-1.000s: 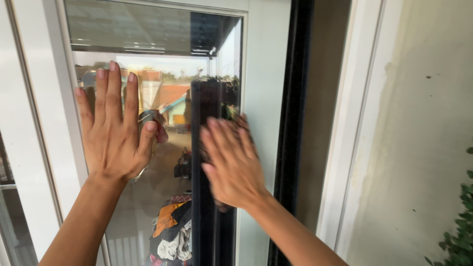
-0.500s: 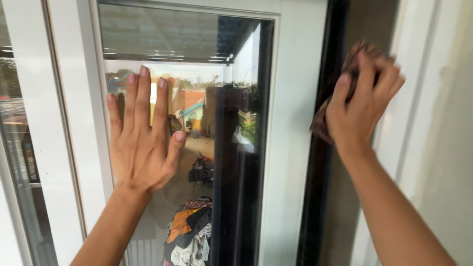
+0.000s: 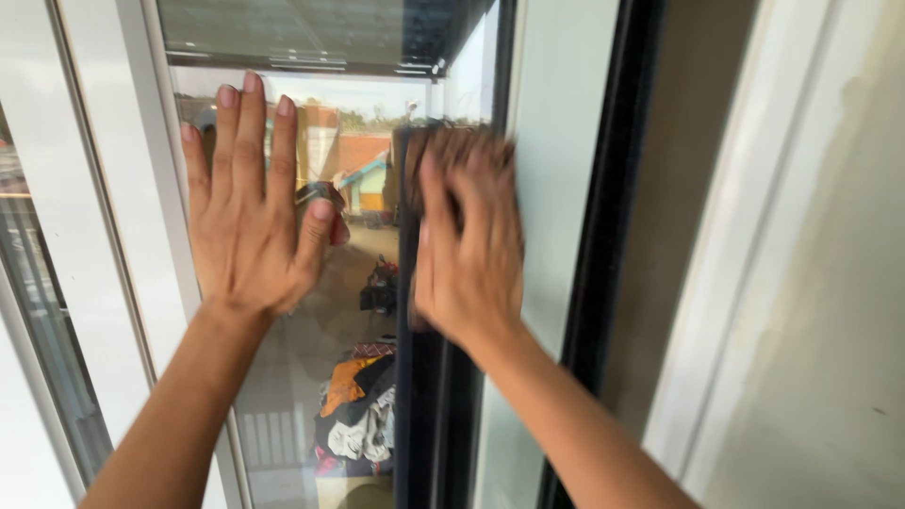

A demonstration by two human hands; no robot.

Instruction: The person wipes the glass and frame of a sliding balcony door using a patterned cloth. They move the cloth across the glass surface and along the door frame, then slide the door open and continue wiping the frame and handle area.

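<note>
While both hands press on window glass [image 3: 311, 377], left hand [image 3: 250, 212] lies flat, fingers spread, palm against pane beside white frame [image 3: 123, 170], grasping nothing. Right hand [image 3: 467, 250] blurred, fingers together, pressing dark cloth [image 3: 443, 141] against glass near dark vertical strip [image 3: 419, 415]; cloth edge peeks above fingertips, rest hidden under hand. Glass reflects buildings, sky, heap of clothes low down. Black seal [image 3: 613, 188] runs just right of right hand, pale wall [image 3: 830, 283] well beyond.
</note>
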